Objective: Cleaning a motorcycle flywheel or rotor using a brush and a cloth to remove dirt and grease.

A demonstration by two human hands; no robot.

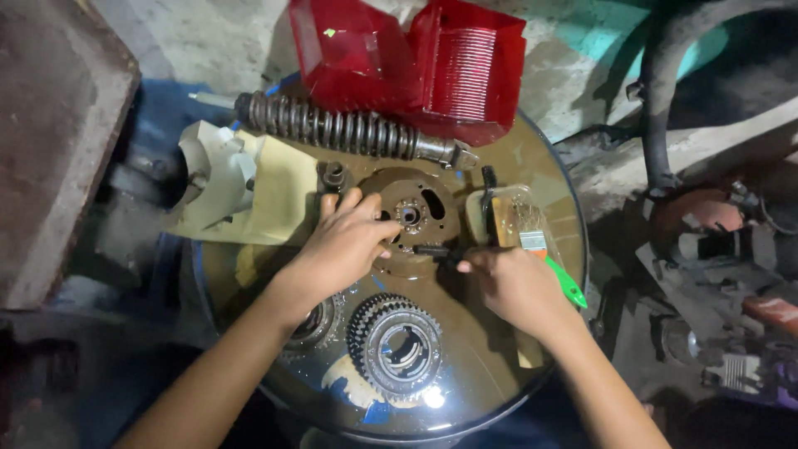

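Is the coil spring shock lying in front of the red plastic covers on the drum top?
Yes, the coil spring shock lies just below the red plastic covers.

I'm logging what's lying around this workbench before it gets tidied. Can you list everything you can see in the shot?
round metal plate: 1, brown, drum top centre, under left hand
dark tool: 1, black, held at plate's edge
gear: 1, grey toothed, drum front
bearing part: 1, grey, left of gear, partly under forearm
coil spring shock absorber: 1, dark rusty, drum rear
lamp lenses: 2, red, behind spring
paintbrush: 1, wooden with green handle, in clear tray at right
pale housing: 1, cream, drum left
drum top: 1, brown, oily
left hand: on plate
right hand: gripping dark tool
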